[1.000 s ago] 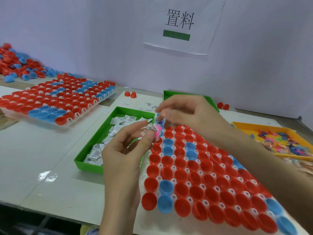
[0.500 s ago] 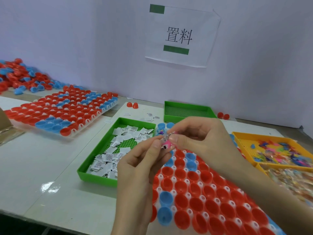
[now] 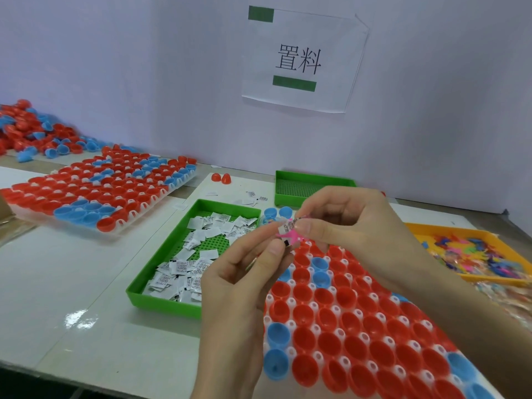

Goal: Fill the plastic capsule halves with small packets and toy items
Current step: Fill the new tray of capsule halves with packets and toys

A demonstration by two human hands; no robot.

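Above the near rack of capsule halves (image 3: 345,326), the left hand (image 3: 244,283) and right hand (image 3: 354,226) have drawn together; both sets of fingertips now pinch one packet (image 3: 289,226) and a pink toy (image 3: 291,236); the pair is likely ready to drop; beyond, the green tray (image 3: 161,298) holds more packets.

On the white tabletop (image 3: 72,283), a white plastic rack of red and blue capsule halves (image 3: 269,298) lay front right. Just left of it sat a green plastic tray (image 3: 164,305) holding small white paper packets (image 3: 184,266); a 2nd green plastic tray (image 3: 305,177) stood behind. An orange plastic tray (image 3: 449,229) of toy items lay right of the rack. Far left lay another white rack of capsule halves (image 3: 172,188), with a heap of loose capsule halves (image 3: 31,131) behind it. The left hand (image 3: 239,283) and right hand (image 3: 345,226) pinched 1 printed packet (image 3: 288,226) above the near rack's far end.
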